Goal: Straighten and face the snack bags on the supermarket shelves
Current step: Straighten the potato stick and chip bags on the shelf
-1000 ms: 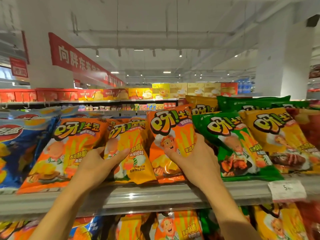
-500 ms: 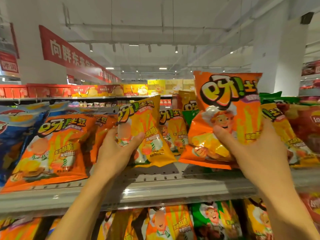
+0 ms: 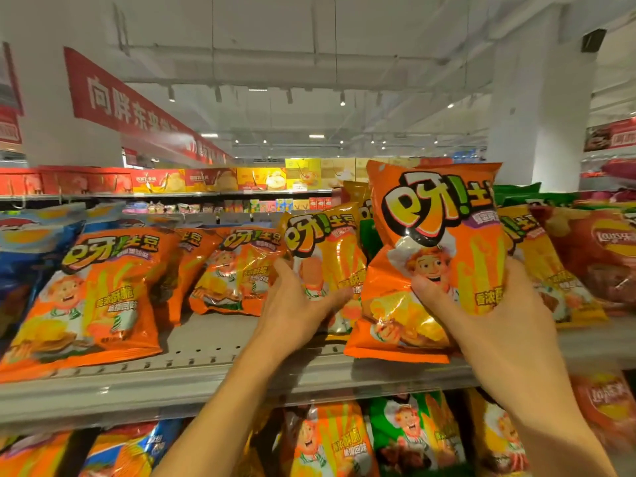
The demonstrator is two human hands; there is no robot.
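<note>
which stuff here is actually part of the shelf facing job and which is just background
In the job:
- orange bag, gripped by the right hand
- yellow bag, held by the left hand
- orange bags lying on the shelf

Just background:
- red banner
- gift boxes
- white pillar

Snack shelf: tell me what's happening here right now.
A person is facing chip bags on a supermarket shelf. The right hand grips an orange bag, held upright, front outward, above the shelf edge. The left hand holds a yellow-orange bag beside it. More orange bags lie leaning back to the left, with bare shelf between.
</note>
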